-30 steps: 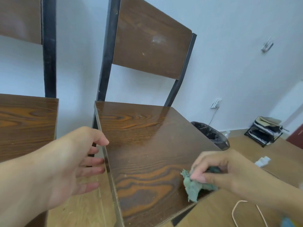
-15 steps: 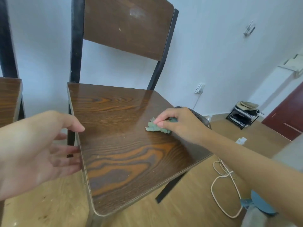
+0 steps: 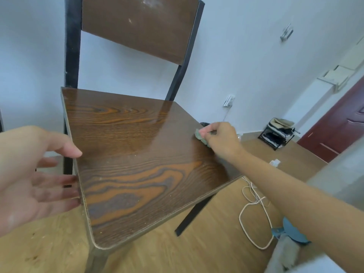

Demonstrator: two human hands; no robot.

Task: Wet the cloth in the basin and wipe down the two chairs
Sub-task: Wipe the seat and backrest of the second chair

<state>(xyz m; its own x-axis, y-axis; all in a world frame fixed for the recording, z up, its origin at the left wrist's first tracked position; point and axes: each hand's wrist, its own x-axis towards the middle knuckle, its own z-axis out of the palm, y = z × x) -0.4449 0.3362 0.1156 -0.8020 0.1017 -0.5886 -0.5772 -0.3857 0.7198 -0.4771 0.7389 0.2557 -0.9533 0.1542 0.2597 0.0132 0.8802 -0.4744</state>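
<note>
A wooden chair (image 3: 137, 164) with a dark metal frame fills the middle of the view, its seat glossy and wood-grained. My right hand (image 3: 220, 139) presses a small crumpled green cloth (image 3: 201, 136) against the seat's far right edge. My left hand (image 3: 33, 174) is at the seat's left edge, its thumb resting on top and its fingers spread below the rim. The second chair and the basin are out of frame.
A white cord (image 3: 254, 211) lies looped on the wooden floor to the right. A black shoe rack (image 3: 277, 134) stands by the white wall, near a dark red door (image 3: 338, 123). A wall socket (image 3: 229, 100) sits behind the chair.
My right hand has slid the cloth from the front right of the seat across its middle to the far right edge. The view has swung right, dropping the left chair from sight.
</note>
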